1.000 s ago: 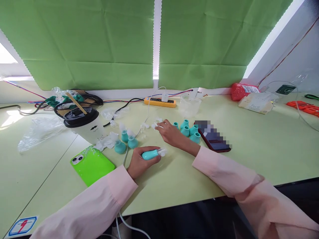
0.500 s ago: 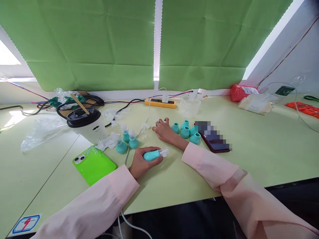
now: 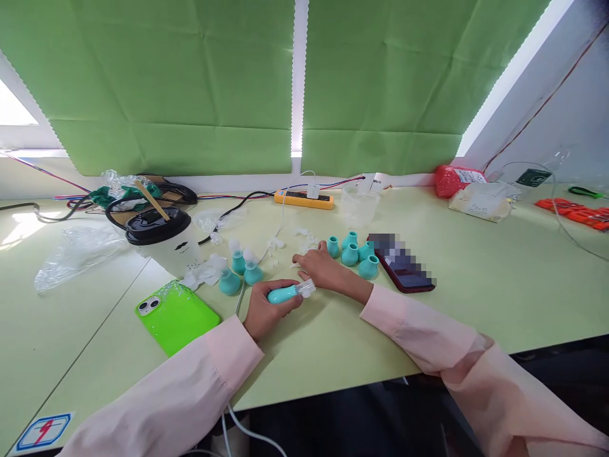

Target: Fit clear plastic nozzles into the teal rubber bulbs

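Looks like the small-parts-sorting step to me; left hand (image 3: 261,311) has a teal squeeze bulb (image 3: 281,295) snug in curled fingers, over the table (image 3: 457,317) between the lime-green phone (image 3: 183,320) and right hand (image 3: 323,268); that one's palm-down, fingers bent near loose clear plastic bits (image 3: 304,236), can't tell if it's pinching any; next move probably calls for a light fingertip grip; bulb's smooth, rounded, clear tube (image 3: 306,288) poking out its neck.

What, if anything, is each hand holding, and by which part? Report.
The left hand grips a teal bulb around its body; for the right hand, I can't tell.
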Action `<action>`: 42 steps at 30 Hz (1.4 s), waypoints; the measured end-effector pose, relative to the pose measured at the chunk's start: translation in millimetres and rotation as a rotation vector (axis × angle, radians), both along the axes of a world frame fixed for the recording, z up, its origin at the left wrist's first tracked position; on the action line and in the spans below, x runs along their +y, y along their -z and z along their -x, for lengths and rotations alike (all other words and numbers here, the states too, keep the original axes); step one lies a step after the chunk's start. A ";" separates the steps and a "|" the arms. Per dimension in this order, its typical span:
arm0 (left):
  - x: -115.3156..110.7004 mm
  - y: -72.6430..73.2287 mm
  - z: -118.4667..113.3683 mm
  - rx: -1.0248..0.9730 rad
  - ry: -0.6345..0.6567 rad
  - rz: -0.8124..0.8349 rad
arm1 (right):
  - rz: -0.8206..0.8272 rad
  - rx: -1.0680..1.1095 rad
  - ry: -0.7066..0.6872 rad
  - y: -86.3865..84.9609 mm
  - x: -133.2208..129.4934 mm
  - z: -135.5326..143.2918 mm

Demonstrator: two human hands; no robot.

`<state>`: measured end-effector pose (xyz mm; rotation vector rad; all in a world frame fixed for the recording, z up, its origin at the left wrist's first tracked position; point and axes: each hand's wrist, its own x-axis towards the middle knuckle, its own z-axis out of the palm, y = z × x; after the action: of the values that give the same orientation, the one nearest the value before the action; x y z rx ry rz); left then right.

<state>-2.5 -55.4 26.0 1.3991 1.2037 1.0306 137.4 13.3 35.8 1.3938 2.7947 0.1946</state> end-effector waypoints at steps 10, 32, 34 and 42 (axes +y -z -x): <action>-1.9 -1.2 -0.5 -0.047 0.012 0.008 | -0.022 0.129 0.123 -2.7 4.1 5.4; -1.0 0.7 -0.4 0.104 0.050 -0.107 | 0.854 1.368 -0.078 4.7 -44.1 -54.0; -1.1 2.0 0.4 0.151 0.032 -0.170 | 0.809 1.322 -0.052 5.4 -44.3 -56.2; 1.5 6.4 3.7 0.209 0.050 -0.297 | 0.763 1.271 -0.095 5.1 -48.8 -55.1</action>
<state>-6.3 -53.9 19.6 1.7963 1.1918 1.0811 192.5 -35.5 30.7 1.3441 2.9208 -2.1699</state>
